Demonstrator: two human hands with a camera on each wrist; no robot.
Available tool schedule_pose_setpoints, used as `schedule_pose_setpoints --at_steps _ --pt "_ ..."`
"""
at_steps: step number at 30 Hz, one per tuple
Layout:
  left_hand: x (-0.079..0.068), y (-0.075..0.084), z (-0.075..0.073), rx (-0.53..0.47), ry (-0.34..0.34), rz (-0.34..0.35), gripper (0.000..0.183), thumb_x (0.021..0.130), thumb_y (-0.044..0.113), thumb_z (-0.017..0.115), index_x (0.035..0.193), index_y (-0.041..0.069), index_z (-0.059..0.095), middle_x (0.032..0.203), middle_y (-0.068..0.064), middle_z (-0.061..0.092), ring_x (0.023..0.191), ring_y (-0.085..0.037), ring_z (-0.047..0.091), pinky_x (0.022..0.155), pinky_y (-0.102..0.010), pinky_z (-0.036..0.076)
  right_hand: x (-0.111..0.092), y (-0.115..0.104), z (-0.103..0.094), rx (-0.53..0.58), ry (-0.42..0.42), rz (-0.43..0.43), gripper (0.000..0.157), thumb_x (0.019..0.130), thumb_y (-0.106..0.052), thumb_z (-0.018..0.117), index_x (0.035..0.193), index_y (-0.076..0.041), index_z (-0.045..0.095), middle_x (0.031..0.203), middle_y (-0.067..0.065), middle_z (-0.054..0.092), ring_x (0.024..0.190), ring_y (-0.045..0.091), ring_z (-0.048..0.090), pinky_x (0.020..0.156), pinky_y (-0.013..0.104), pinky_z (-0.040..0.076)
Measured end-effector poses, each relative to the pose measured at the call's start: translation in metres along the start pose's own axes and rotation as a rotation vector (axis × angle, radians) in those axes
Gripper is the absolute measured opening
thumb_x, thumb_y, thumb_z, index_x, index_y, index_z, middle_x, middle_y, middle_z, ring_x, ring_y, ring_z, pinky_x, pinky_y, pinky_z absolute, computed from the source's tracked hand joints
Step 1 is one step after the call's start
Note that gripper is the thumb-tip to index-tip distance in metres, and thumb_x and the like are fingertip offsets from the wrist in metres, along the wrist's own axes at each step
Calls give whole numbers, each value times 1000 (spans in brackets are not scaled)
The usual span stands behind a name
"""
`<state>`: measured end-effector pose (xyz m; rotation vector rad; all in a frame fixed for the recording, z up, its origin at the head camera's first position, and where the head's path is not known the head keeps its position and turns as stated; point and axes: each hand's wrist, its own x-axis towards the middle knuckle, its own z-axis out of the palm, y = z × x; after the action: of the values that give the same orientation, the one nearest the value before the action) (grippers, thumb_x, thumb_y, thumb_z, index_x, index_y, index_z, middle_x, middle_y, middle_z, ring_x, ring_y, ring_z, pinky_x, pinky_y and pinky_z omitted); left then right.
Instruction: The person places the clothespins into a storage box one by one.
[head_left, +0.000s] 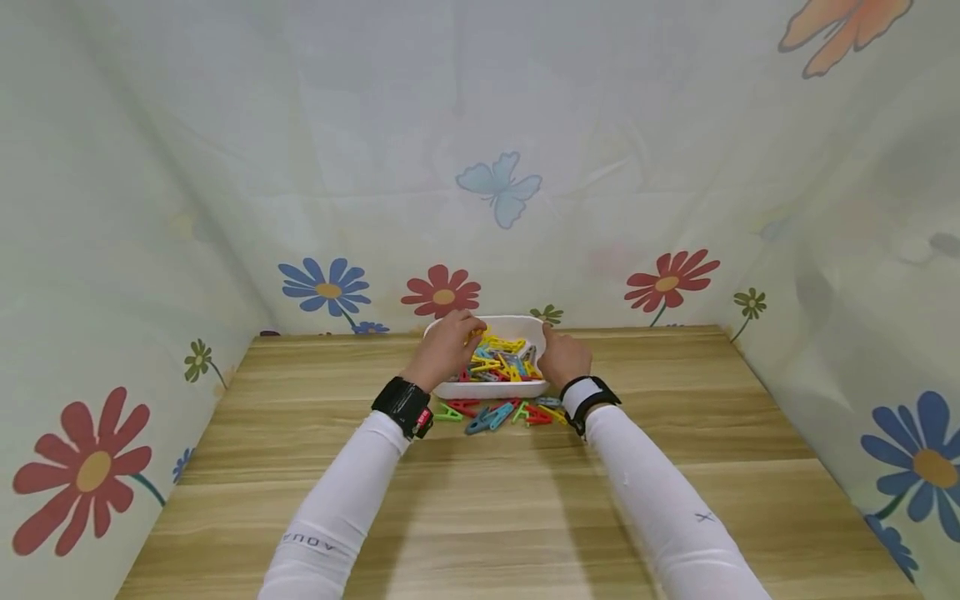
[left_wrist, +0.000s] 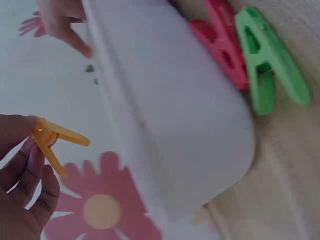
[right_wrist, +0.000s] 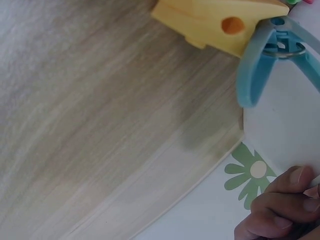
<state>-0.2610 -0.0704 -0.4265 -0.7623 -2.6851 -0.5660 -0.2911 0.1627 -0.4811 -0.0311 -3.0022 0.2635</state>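
Note:
A white plastic tub (head_left: 491,389) stands near the back of the table, filled with yellow, blue, red and grey clothespins (head_left: 508,365). Over its left side, my left hand (head_left: 442,350) pinches a yellow clothespin (left_wrist: 47,137) between thumb and fingers. That clothespin is above the rim in the left wrist view, its two legs spread apart. At the tub's right end, my right hand (head_left: 564,357) grips the rim, with its fingers (right_wrist: 280,205) curled against the outside wall. Part of the tub's left rim is hidden behind my left hand.
Several clothespins lie along the tub's front, among them a green one (left_wrist: 270,60), a red one (left_wrist: 222,45), a light blue one (right_wrist: 255,65) and a yellow one (right_wrist: 210,20). Behind the wooden table (head_left: 480,517) hangs a flower-printed cloth (head_left: 375,167).

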Motion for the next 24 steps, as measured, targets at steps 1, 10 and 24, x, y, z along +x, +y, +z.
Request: schedule_pose_setpoints --at_steps 1,10,24 --pt "2 -3 6 -1 -4 -18 23 95 22 64 116 13 70 110 -2 66 103 -19 60 93 -34 52 0 0 0 -1 -3 1 68 84 -19 67 148 -17 45 83 17 71 58 26 59 46 38 44" --pt "5 -20 33 -33 -99 -58 61 94 37 64 148 14 45 148 -10 50 142 -31 40 117 -50 30 1 2 0 -5 0 -6 68 85 -19 67 149 -17 44 86 18 71 58 27 59 46 39 45" --pt "-12 -3 12 -17 -155 22 78 95 45 59 158 17 22 163 -10 24 153 -33 15 122 -53 16 2 2 2 -4 0 -4 68 85 -20 67 149 -17 44 89 18 72 60 27 60 48 40 45"
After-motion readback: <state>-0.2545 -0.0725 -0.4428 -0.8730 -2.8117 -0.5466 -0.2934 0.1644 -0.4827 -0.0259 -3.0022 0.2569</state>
